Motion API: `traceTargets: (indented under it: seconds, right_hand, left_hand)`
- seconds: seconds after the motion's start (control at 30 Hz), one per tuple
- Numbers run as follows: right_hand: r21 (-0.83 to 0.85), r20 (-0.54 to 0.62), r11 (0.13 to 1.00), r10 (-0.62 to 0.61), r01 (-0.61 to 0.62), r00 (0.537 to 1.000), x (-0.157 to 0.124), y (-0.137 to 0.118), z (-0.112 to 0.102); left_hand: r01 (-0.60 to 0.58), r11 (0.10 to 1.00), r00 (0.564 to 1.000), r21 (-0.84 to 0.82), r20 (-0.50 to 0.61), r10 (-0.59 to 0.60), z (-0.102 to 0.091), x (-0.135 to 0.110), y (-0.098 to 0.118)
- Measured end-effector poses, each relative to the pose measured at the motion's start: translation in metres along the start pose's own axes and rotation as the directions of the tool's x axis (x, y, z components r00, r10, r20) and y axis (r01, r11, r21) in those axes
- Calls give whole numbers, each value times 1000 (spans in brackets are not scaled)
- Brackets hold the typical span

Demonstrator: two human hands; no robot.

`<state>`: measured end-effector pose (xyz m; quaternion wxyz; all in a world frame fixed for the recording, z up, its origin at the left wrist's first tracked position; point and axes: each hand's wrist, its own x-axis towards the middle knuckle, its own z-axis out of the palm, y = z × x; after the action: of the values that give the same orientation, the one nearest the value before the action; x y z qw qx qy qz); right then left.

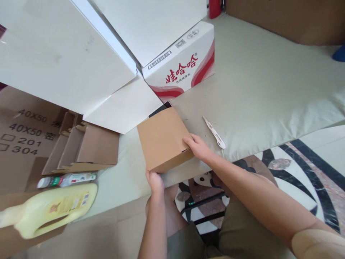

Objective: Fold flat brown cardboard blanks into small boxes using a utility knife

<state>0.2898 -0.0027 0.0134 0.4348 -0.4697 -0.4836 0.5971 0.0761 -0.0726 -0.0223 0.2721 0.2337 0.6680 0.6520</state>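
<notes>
A small brown cardboard box (161, 138) lies on the pale floor covering in front of me, its flap closed and a dark opening showing at its far corner. My left hand (155, 181) grips the box's near bottom corner, fingers curled under it. My right hand (198, 145) presses on the box's right edge, fingers wrapped over the side. A white utility knife (214, 132) lies on the covering just right of the box, untouched.
A white carton with red print (185, 63) stands behind, large white flaps (64, 54) open to its left. Folded brown cardboard inserts (81, 147), a small bottle (67, 179) and a yellow jug (51, 208) lie at the left. Patterned floor (302, 165) is at the right.
</notes>
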Motion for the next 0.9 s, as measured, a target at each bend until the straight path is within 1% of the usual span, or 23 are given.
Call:
traceTargets:
  seconds: [0.13,0.33,0.6,0.73,0.9]
  right_hand:
    - [-28,-3,999,32,-32,999,0,-3,-2]
    - [-46,2,998,46,-46,999,-1,-4,-1]
    - [-44,10,996,84,-83,996,0,-8,-2]
    - [-41,0,995,86,-86,996,-1,-9,-2]
    - [-26,3,996,91,-91,996,-3,-12,-2]
  left_hand:
    - [-46,999,999,23,17,46,-1,-1,-4]
    - [-64,997,997,36,52,62,-1,1,-4]
    - [-127,991,991,40,58,125,0,2,-7]
    - [-151,987,987,55,70,147,-4,5,-11]
    - [-156,984,984,85,106,147,-9,8,-18]
